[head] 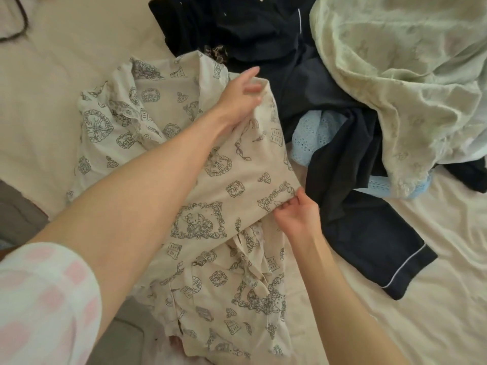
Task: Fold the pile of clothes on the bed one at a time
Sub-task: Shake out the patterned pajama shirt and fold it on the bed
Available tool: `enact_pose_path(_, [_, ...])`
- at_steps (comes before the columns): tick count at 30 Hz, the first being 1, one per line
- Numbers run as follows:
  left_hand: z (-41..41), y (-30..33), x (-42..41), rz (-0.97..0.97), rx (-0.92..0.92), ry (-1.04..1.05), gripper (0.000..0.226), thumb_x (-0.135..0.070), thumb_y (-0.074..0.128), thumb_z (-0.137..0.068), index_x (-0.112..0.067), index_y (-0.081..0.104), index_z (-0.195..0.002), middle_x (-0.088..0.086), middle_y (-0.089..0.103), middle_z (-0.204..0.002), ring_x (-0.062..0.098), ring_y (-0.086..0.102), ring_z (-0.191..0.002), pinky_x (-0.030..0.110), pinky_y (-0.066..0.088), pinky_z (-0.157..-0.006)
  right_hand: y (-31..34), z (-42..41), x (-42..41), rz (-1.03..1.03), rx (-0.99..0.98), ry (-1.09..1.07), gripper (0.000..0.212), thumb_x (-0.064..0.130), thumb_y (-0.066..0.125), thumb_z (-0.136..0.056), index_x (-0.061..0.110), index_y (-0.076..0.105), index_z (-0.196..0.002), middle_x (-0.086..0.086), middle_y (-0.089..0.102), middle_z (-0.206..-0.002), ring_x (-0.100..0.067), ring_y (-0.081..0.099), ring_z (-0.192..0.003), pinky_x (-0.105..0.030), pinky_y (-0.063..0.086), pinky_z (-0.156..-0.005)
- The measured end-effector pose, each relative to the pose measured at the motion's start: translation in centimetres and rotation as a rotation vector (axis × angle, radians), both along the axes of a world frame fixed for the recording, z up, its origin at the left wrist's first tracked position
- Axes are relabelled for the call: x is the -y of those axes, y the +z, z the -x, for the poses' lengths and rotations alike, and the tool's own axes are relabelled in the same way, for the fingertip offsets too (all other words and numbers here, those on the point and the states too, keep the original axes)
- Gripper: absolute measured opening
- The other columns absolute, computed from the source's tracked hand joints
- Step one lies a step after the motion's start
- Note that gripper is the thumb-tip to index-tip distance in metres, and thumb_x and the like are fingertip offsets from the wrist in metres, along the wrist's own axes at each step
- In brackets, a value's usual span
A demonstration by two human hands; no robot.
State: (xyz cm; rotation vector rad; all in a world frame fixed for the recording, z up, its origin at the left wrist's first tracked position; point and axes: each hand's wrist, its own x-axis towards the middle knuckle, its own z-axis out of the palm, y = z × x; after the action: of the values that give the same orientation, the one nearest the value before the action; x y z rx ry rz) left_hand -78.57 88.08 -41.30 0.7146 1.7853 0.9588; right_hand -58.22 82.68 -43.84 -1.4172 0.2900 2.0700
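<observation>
A cream pyjama shirt [232, 185] printed with grey line drawings lies across the middle of the bed, its collar at the upper left. My left hand [241, 97] grips the far right edge of a folded-over panel of this shirt. My right hand [296, 213] pinches the near right corner of the same panel. To the right lies the pile: a dark navy garment with white piping [353, 227], a light blue eyelet piece [312, 135] and a pale green lacy cloth [400, 83].
The bed sheet [434, 299] is cream and creased. A dark cord [18, 30] lies at the top left. A grey cushion or cover [15, 212] shows at the left edge, and more grey fabric sits near the bottom.
</observation>
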Motion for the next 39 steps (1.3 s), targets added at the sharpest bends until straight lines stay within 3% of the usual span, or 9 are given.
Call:
enact_pose_path(8, [1.9, -1.0, 13.7, 0.059, -0.4, 0.055, 0.031, -0.016, 0.056, -0.092, -0.018, 0.054, -0.122, -0.005, 0.056, -0.114, -0.007, 0.051, -0.083, 0.004, 0.044, -0.068, 0.6, -1.4, 3.6, -0.347, 0.305, 0.659, 0.023, 0.024, 0.052, -0.096, 0.01, 0.063, -0.11, 0.001, 0.07, -0.096, -0.011, 0.067, -0.085, -0.03, 0.053, -0.084])
enact_pose_path(13, [0.4, -2.3, 23.4, 0.306, -0.436, -0.016, 0.037, -0.031, 0.062, -0.088, -0.013, 0.056, -0.12, 0.001, 0.055, -0.109, 0.011, 0.053, -0.093, 0.022, 0.043, -0.082, 1.1, -1.7, 9.9, -0.953, 1.012, 1.498, 0.079, 0.051, 0.068, -0.079, 0.018, 0.034, -0.141, 0.001, 0.039, -0.142, -0.018, 0.036, -0.13, -0.037, 0.035, -0.107])
enact_pose_path(16, [-0.9, -3.0, 25.1, 0.378, -0.51, -0.099, 0.037, -0.038, 0.062, -0.086, -0.013, 0.059, -0.113, 0.002, 0.056, -0.101, 0.018, 0.051, -0.095, 0.029, 0.043, -0.083, 0.4, -2.4, 12.9, -1.124, 1.209, 1.872, 0.079, 0.043, 0.061, -0.086, 0.019, 0.019, -0.149, -0.001, 0.019, -0.154, -0.022, 0.02, -0.14, -0.042, 0.024, -0.112])
enact_pose_path(19, [-0.7, -3.1, 25.1, 0.36, -0.402, 0.016, 0.016, -0.032, 0.056, -0.092, -0.016, 0.057, -0.091, -0.002, 0.053, -0.08, 0.015, 0.049, -0.07, 0.026, 0.043, -0.06, 0.0, -2.9, 12.4, -1.113, 1.236, 1.552, 0.037, 0.017, 0.053, -0.093, 0.011, 0.054, -0.13, -0.009, 0.051, -0.128, -0.023, 0.049, -0.112, -0.029, 0.041, -0.09])
enact_pose_path(23, [1.0, -2.6, 24.7, 0.229, -0.32, 0.133, 0.01, -0.028, 0.049, -0.096, -0.019, 0.052, -0.097, -0.003, 0.055, -0.079, 0.011, 0.047, -0.06, 0.025, 0.042, -0.054, 0.1, -3.9, 8.2, -0.364, 0.883, 0.914, 0.022, 0.011, 0.043, -0.095, 0.004, 0.062, -0.102, -0.003, 0.053, -0.07, -0.014, 0.049, -0.055, -0.015, 0.037, -0.041])
enact_pose_path(27, [2.7, -2.3, 25.3, 0.176, -0.285, 0.22, 0.016, -0.031, 0.051, -0.095, -0.018, 0.056, -0.102, -0.009, 0.056, -0.076, 0.004, 0.046, -0.058, 0.019, 0.036, -0.052, -0.3, -5.8, 6.1, -0.049, 0.766, 0.71, 0.028, 0.015, 0.047, -0.098, -0.002, 0.055, -0.119, -0.021, 0.066, -0.106, -0.034, 0.066, -0.096, -0.033, 0.054, -0.07])
enact_pose_path(31, [2.5, -2.8, 26.3, 0.328, -0.268, 0.111, 0.042, -0.043, 0.049, -0.093, -0.013, 0.052, -0.122, -0.004, 0.059, -0.106, 0.015, 0.055, -0.092, 0.029, 0.045, -0.078, -0.1, -6.3, 7.4, -0.071, 0.767, 0.81, 0.032, 0.018, 0.046, -0.099, -0.005, 0.053, -0.12, -0.008, 0.06, -0.08, -0.022, 0.058, -0.069, -0.046, 0.051, -0.082])
enact_pose_path(33, [2.3, -3.2, 27.4, 0.43, -0.292, 0.086, 0.054, -0.051, 0.051, -0.089, -0.011, 0.049, -0.125, -0.001, 0.057, -0.113, 0.023, 0.054, -0.108, 0.036, 0.044, -0.085, 0.2, -6.5, 8.6, -0.128, 0.732, 0.864, 0.032, 0.025, 0.049, -0.098, 0.002, 0.054, -0.119, -0.01, 0.063, -0.087, -0.023, 0.06, -0.073, -0.044, 0.052, -0.079])
enact_pose_path(39, [2.5, -3.0, 32.5, 0.514, -0.246, 0.064, 0.057, -0.059, 0.062, -0.078, -0.018, 0.052, -0.116, -0.006, 0.059, -0.108, 0.014, 0.057, -0.093, 0.03, 0.044, -0.07, 1.1, -7.1, 10.5, -0.234, 0.631, 0.919, 0.038, 0.04, 0.058, -0.091, 0.008, 0.062, -0.11, -0.011, 0.069, -0.097, -0.017, 0.067, -0.072, -0.031, 0.051, -0.064])
